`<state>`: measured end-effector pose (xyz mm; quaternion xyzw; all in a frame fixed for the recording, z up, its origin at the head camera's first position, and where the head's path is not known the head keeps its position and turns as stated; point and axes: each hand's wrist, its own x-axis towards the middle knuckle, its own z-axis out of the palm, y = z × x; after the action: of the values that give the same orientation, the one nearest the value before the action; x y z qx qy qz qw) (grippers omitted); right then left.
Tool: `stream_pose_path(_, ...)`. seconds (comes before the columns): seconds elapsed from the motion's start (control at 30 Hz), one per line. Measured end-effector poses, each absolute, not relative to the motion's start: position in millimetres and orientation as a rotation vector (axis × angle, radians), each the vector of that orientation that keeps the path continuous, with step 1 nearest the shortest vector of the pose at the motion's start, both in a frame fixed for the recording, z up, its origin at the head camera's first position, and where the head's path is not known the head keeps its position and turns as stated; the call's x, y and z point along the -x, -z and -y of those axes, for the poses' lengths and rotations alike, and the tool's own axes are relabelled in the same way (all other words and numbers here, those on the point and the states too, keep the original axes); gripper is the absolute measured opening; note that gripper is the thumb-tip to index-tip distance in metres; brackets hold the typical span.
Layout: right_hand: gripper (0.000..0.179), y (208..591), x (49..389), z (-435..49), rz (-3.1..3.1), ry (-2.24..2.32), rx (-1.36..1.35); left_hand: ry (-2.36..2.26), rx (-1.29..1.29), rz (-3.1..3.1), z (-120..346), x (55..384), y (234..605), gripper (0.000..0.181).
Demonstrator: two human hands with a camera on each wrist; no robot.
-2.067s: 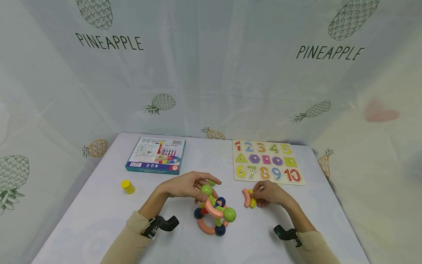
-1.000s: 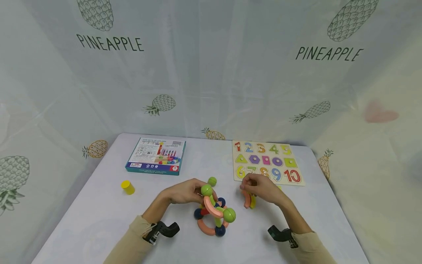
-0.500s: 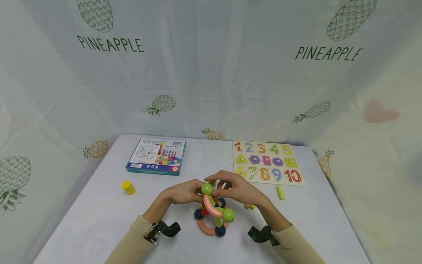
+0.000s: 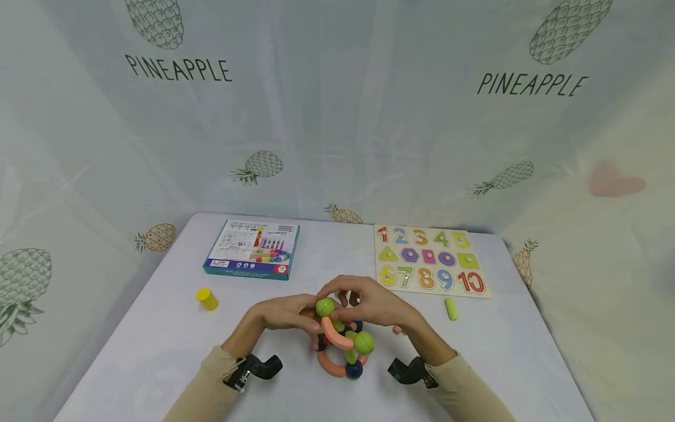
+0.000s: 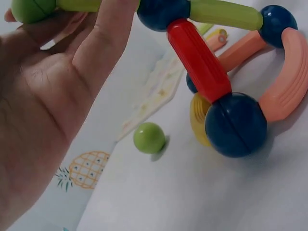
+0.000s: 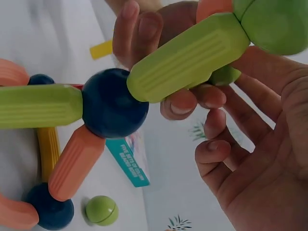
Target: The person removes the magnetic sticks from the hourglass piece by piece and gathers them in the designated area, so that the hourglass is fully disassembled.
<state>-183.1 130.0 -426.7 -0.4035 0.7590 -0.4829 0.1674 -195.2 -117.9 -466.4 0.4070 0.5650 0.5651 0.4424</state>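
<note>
In the head view, a magnetic stick-and-ball toy (image 4: 336, 335) stands at the table's near middle, built of peach, green and red sticks with dark blue and green balls. My left hand (image 4: 287, 313) holds its upper left side; in the right wrist view, fingertips curl round a green stick (image 6: 190, 57). From the other side my right hand (image 4: 369, 302) pinches near the top green ball (image 4: 325, 306), its thumb against it in the right wrist view. A blue ball (image 5: 236, 125) joins the red stick (image 5: 199, 60) low in the left wrist view.
A loose green ball (image 5: 149, 138) lies behind the toy. A yellow cylinder (image 4: 207, 299) and a flat box (image 4: 252, 249) are at left. Toward the right are a number puzzle board (image 4: 420, 247), a green stick (image 4: 450, 309) and curved pieces (image 4: 397, 330) partly behind my right forearm.
My right hand has left the loose curved pieces and moved left to the top of the toy. My left hand has shifted slightly left and down, and the toy's top has tilted slightly left.
</note>
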Motion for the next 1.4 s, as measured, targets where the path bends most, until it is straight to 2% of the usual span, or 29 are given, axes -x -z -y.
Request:
stream_pose_path(0.4, 0.036, 428.3, 178.3, -127.1, -2.205, 1.412, 1.027, -1.416, -0.935, -1.512, 108.8, 189.2, 467.7, 0.055)
stream_pose_path(0.6, 0.034, 431.8, 179.0, -126.6, -2.187, 1.438, 1.071, -1.423, -0.932, -1.46, 109.6, 190.8, 470.5, 0.06)
stream_pose_path(0.93, 0.036, 430.4, 174.4, -122.0, -2.307, 1.38, 1.232, -1.458, -0.836, -1.526, 115.6, 188.8, 465.8, 0.058)
stream_pose_path(1.1, 0.039, 430.1, 171.9, -120.1, -2.374, 1.323, 1.224, -1.397, -0.847, -1.658, 117.0, 190.4, 462.0, 0.051)
stream_pose_path(1.4, 0.029, 429.0, 172.3, -121.5, -2.394, 1.317, 1.151, -1.248, -0.82, -1.796, 120.6, 191.2, 453.2, 0.037)
